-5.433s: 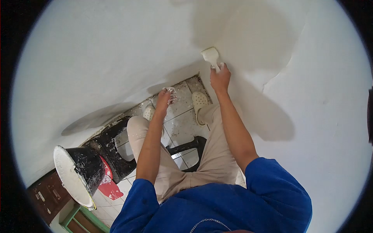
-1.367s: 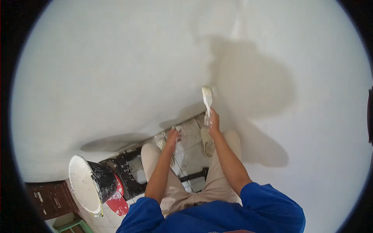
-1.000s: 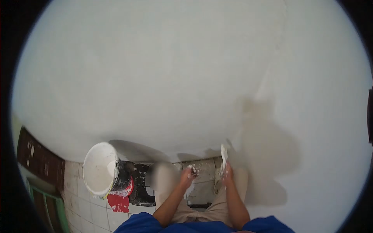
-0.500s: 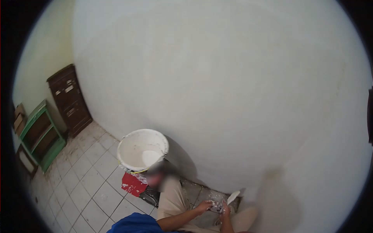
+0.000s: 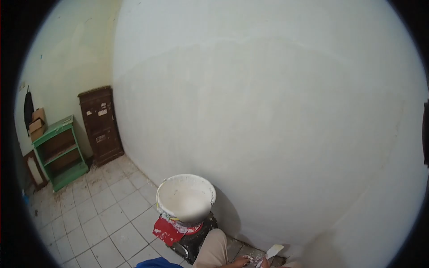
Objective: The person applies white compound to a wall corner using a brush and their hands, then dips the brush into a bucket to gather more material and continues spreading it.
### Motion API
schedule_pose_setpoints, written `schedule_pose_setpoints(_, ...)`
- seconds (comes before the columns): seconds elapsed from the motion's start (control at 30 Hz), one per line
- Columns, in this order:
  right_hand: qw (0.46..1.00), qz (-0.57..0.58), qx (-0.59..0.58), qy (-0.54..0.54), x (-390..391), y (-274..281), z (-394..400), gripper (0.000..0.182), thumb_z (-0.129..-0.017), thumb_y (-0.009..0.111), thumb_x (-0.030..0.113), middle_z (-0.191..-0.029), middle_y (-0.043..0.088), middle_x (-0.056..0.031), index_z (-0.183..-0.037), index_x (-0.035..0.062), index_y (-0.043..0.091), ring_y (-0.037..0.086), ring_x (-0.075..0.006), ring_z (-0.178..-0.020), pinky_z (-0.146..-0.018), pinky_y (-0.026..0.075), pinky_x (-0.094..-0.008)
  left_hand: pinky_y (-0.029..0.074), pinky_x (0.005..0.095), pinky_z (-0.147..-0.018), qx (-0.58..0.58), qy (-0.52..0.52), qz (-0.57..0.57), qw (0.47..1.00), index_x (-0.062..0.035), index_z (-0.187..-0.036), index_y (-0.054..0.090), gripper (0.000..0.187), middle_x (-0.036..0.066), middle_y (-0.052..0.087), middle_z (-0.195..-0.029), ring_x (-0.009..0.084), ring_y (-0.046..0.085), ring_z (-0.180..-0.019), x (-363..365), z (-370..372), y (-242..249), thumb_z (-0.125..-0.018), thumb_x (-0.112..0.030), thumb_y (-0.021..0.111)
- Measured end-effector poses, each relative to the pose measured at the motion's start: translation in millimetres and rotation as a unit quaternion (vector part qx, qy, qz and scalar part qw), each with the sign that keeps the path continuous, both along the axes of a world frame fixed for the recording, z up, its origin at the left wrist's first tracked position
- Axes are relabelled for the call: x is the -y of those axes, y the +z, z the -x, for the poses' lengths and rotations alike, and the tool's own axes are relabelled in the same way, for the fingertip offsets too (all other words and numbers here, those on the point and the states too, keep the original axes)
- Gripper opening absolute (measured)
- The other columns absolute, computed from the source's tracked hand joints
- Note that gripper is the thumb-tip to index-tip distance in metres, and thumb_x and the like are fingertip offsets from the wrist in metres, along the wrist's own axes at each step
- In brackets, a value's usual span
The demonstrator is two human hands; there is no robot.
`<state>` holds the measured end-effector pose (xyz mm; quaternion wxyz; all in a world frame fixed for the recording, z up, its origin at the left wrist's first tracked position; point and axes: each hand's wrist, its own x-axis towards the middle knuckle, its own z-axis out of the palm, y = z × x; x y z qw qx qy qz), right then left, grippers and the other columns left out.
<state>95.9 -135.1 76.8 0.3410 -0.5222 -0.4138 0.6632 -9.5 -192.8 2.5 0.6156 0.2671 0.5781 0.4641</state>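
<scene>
While the brush (image 5: 275, 250) is gripped in the right hand (image 5: 265, 262), the bucket (image 5: 166, 193) is supported on the black stool (image 5: 196, 243).
The left hand (image 5: 242, 261) is positioned nearby; its closure cannot be determined.

A royal-blue top (image 5: 157, 263) and light beige trousers (image 5: 213, 251) are worn, each in one plain, solid colour.

A blur covers part of the bucket (image 5: 171, 192).
</scene>
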Motion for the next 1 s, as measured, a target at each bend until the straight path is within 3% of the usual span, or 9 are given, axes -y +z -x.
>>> schedule_pose_setpoints(0.2,0.999,0.005,0.001,-0.033,-10,19,15,0.024,-0.086,0.051,0.03,-0.07,0.049,0.0001,-0.085,0.0059,0.052,0.048,-0.0103,-0.063,-0.057,0.037,-0.0269,0.041,0.0263,-0.074,-0.053,-0.016,-0.082,0.995,-0.003,-0.109,0.053,0.033,0.007,0.058,-0.096,0.0157,0.053,-0.086,-23,3,77,-0.088,-0.027,0.046)
schedule_pose_setpoints(0.37,0.999,0.014,0.003,-0.043,-22,31,22,0.025,-0.086,0.051,0.03,-0.069,0.049,-0.0001,-0.084,0.0056,0.052,0.048,-0.0105,-0.062,-0.056,0.037,-0.0272,0.041,0.0266,-0.075,-0.083,-0.032,-0.113,0.99,-0.0029,-0.11,0.052,0.034,0.008,0.057,-0.097,0.0162,0.053,-0.087,-39,-2,110,-0.088,-0.028,0.045)
schedule_pose_setpoints(1.0,0.997,0.012,-0.014,-0.071,-17,25,15,0.026,-0.086,0.051,0.03,-0.068,0.049,-0.0008,-0.083,0.0043,0.052,0.047,-0.0112,-0.06,-0.055,0.037,-0.0284,0.039,0.028,-0.079,-0.113,-0.063,-0.126,0.984,-0.0025,-0.114,0.048,0.037,0.009,0.055,-0.102,0.0177,0.051,-0.092,-50,-16,121,-0.089,-0.03,0.044)
